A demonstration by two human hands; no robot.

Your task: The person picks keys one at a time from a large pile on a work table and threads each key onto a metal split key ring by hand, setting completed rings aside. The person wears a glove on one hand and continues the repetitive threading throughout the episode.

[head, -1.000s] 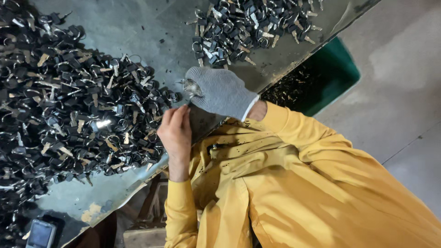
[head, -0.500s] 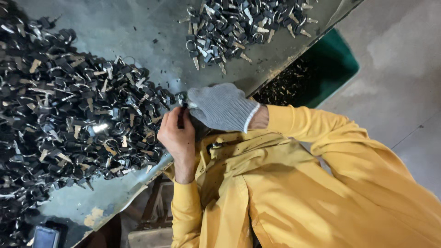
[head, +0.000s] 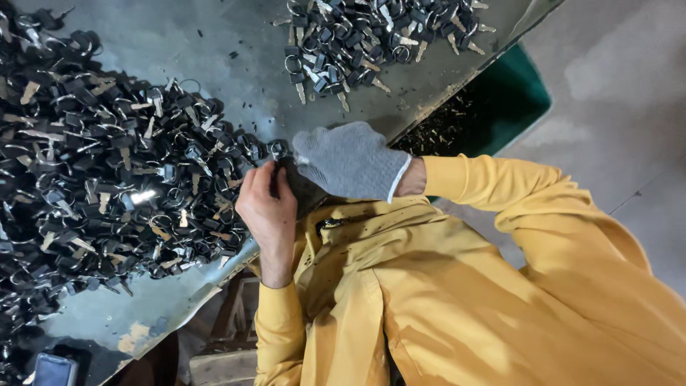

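We start at the ringed key point(head: 277, 149), a small black-headed key on a metal ring. It sits at the table's near edge, just where the big heap ends. Our bare left hand point(head: 267, 204) comes up from six o'clock, its fingers curled and pinching this key. Our right hand point(head: 350, 161), in a grey knit glove, comes in from three o'clock with its fingers bent down, the tips meeting the same key. The glove hides whether they actually clamp it, so we cannot tell.

At nine o'clock of the hands lies the large heap of keys point(head: 107, 164), touching the spot where we work and running off the left border. At twelve o'clock, well apart, lies the smaller pile of keys point(head: 364, 39). Between the two piles the grey metal tabletop point(head: 214, 50) is bare, the widest free strip for moving. The table's edge runs diagonally from seven o'clock to one o'clock, passing right under our wrists. A second bare patch lies at seven o'clock, near the phone point(head: 53, 370).

Beyond the edge at two o'clock stands a green bin point(head: 522, 100) with dark scraps in it, on the concrete floor point(head: 622, 86).

We count two key piles, one bin, one phone and one glove.
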